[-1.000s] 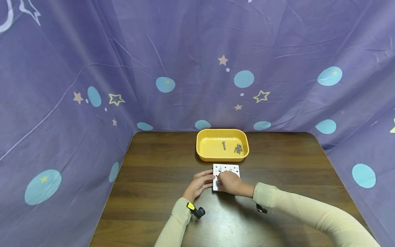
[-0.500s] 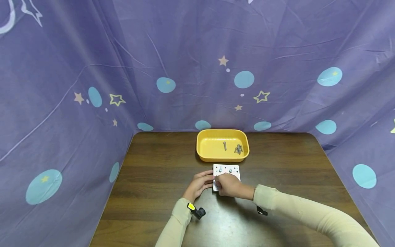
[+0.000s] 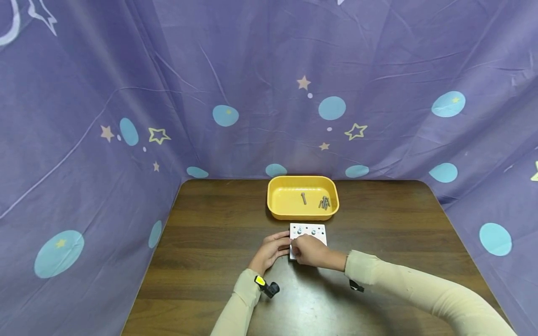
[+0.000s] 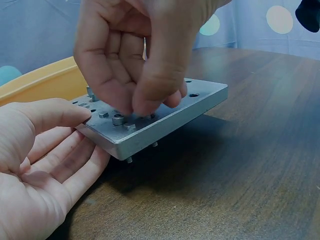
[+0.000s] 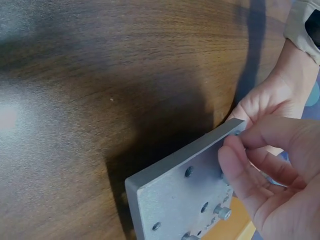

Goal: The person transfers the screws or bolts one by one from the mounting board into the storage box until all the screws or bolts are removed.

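A pale metal plate (image 3: 320, 237) with drilled holes is held up off the table, tilted in the left wrist view. My left hand (image 3: 271, 249) grips its left edge, thumb on top and fingers underneath. Over the near-left corner, my right hand (image 3: 311, 250) has thumb and index finger together at a small socket-head screw (image 4: 118, 120), apparently pinching it; the fingertips partly hide the contact. Screw tips (image 4: 129, 160) poke out below the plate. Two more screws stand in the plate's far side, one of them a raised screw (image 5: 224, 212) in the right wrist view.
Behind the plate stands a yellow tray (image 3: 273, 214) with a lone screw (image 3: 304, 199) and a small cluster of screws (image 3: 324, 203) at its right. The brown wooden table (image 3: 210, 210) meets a purple patterned curtain (image 3: 252, 140) at its back edge.
My right hand has shifted slightly left and its fingers have curled in more over the plate. The lone screw in the tray has rolled slightly. My left hand has stayed put.
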`<state>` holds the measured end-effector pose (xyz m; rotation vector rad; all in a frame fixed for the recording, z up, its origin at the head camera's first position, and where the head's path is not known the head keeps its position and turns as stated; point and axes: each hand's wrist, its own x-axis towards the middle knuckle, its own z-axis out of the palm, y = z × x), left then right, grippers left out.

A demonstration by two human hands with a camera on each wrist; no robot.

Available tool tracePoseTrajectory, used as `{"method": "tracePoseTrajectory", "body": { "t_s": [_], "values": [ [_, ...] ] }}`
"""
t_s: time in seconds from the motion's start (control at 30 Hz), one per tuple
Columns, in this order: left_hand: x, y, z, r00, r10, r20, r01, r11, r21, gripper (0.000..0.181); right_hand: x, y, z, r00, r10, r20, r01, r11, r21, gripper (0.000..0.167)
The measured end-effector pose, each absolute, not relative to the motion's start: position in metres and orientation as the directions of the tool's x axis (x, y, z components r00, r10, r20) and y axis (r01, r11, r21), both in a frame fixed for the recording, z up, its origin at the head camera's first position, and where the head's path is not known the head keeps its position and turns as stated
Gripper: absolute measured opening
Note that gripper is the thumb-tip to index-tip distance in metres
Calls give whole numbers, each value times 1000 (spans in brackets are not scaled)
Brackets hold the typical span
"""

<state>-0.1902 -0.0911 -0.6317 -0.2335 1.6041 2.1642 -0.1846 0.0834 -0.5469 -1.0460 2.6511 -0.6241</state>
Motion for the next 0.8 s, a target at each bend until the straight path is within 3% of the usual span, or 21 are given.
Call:
{"method": "tracePoseTrajectory", "body": {
  "t_s": [0.27,0.5,0.8],
  "values": [
    [-191,-91,-632,-892,230,-390,-440,-233,867,48,-182,83,-543,-679,-734,-27,-674,638,-372,25],
    [-192,-92,-634,-891,238,-386,-439,-238,867,49,-187,87,-544,-601,-798,43,-741,536,-405,21],
    [-192,-92,-634,-892,254,-374,-434,-245,867,48,-191,90,-541,-623,-780,62,-714,534,-452,19]
  ]
}}
